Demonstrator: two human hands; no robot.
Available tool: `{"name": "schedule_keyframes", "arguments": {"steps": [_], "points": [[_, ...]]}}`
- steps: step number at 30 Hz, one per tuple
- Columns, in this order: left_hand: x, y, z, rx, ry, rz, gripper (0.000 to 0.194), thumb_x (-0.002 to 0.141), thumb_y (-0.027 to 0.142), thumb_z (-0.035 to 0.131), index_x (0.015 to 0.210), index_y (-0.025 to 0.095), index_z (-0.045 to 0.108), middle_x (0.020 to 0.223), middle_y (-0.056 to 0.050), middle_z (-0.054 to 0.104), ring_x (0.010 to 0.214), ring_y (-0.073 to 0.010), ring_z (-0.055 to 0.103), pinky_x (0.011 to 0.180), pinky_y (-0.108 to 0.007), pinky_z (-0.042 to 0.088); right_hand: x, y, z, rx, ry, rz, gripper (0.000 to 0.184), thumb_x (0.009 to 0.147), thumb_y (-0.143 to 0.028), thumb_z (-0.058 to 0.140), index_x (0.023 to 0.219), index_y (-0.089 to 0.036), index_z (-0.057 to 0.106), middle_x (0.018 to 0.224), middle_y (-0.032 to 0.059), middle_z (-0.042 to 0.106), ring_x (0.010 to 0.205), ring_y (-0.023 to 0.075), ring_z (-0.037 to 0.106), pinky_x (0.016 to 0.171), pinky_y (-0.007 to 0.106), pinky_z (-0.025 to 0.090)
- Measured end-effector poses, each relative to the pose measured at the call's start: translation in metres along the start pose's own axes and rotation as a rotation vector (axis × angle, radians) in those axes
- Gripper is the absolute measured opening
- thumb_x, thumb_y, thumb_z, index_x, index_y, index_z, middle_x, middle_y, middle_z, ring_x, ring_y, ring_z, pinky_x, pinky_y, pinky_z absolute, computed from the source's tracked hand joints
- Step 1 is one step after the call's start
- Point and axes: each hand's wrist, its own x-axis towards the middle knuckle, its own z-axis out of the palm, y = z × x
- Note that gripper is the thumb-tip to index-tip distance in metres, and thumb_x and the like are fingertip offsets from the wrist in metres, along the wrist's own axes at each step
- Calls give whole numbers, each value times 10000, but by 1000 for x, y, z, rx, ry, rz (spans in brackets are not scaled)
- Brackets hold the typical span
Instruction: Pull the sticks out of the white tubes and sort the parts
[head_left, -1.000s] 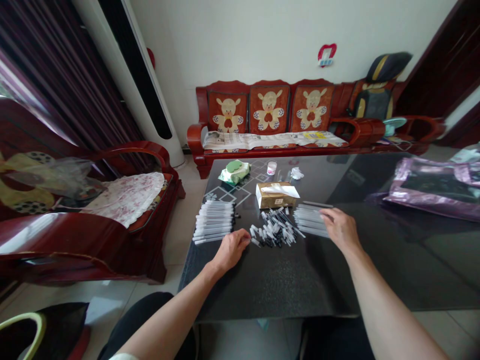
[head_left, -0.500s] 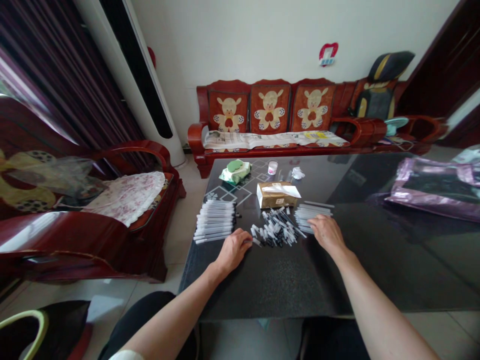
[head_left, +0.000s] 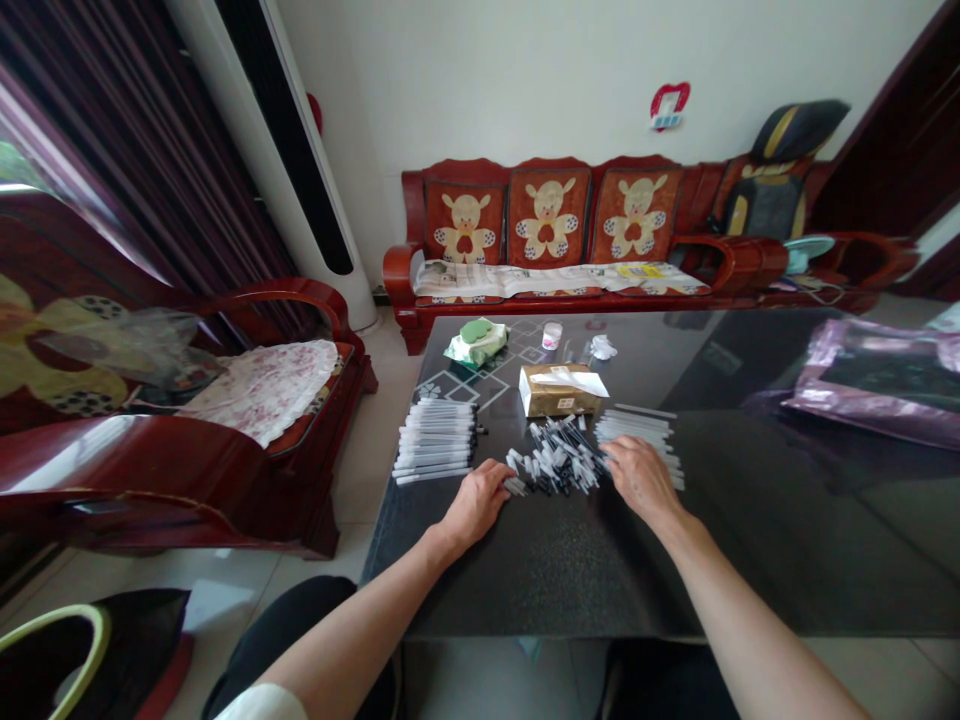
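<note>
Close to the left edge of a heap of pen caps and small black parts [head_left: 561, 458], my left hand [head_left: 477, 500] rests on the table with its fingers curled together. Whitish caps lie right at its fingertips; what it pinches, if anything, is too small to make out. My right hand [head_left: 643, 480] is bent over the heap's right side, fingers drawn together. Its fingertips are partly hidden, so I cannot make out what is in them. Under and beyond that hand lies a row of clear pen barrels [head_left: 637, 424]. Left of my left hand, whitish pens [head_left: 435, 440] lie side by side in a neat row.
A brown and white box [head_left: 559, 398] stands behind the heap on the dark glossy table [head_left: 540, 580]. Farther back are a green wipes packet [head_left: 477, 343], a small white tub [head_left: 551, 336] and crumpled tissue [head_left: 602, 347]. A purple plastic bag [head_left: 817, 380] lies at right.
My right hand has shifted left, from the clear barrels to the heap's right edge, uncovering more barrel ends. My left hand stays by the heap's left side. The view has turned slightly.
</note>
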Motion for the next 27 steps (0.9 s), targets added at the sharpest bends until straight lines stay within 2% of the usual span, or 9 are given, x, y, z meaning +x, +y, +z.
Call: {"name": "schedule_keyframes", "arguments": {"steps": [5,8,11,13,16,18,21,27], "points": [[-2,6,2,-12,7,1,309,775,55,510,1040,196,581,951,-31,567,786,-132,575,747,-231,452,-5,-9,-2,30,-20,24,203,832,-182,471,894,-196,664,858,69,657,828,195,579,762,272,405],[-3,9,-5,33,25,-3,304,784,71,513,1047,209,578,972,-32,570,811,-138,578,760,-233,449,-8,-16,-4,60,-35,49,199,847,-220,464,899,-213,656,873,54,672,809,183,600,708,258,402],[-1,5,-26,157,60,-53,270,800,101,519,1032,219,591,969,-34,585,833,-149,579,771,-239,437,-9,-25,-6,67,-32,64,210,870,-259,448,885,-222,654,884,40,688,774,178,617,658,258,388],[0,-2,-46,280,76,-135,203,812,130,519,972,215,612,927,-35,596,823,-158,579,764,-249,429,-9,-29,-8,63,-28,77,224,882,-275,435,869,-230,654,882,32,695,757,179,625,637,263,377],[-2,-15,-71,430,-2,-273,96,794,161,552,832,203,630,849,-32,612,794,-173,588,734,-262,421,-8,-31,-8,68,-34,83,232,888,-280,424,867,-237,652,871,23,700,756,185,633,623,268,367],[-5,-22,-79,484,-60,-334,73,777,165,569,800,198,629,828,-38,626,789,-185,596,715,-272,418,-8,-31,-8,76,-35,84,229,884,-279,428,869,-234,652,870,24,703,754,188,636,617,269,365],[-8,-26,-77,520,-115,-362,81,746,166,599,815,198,627,829,-46,640,786,-197,605,705,-283,419,-7,-34,-9,85,-18,82,234,882,-279,428,870,-228,656,869,32,707,736,187,637,608,269,365],[-8,-24,-64,537,-143,-309,139,731,197,640,866,202,610,830,-44,634,785,-206,609,700,-285,423,-8,-45,-9,121,-10,41,252,887,-281,416,857,-226,660,850,41,705,723,184,637,623,265,385]]}}
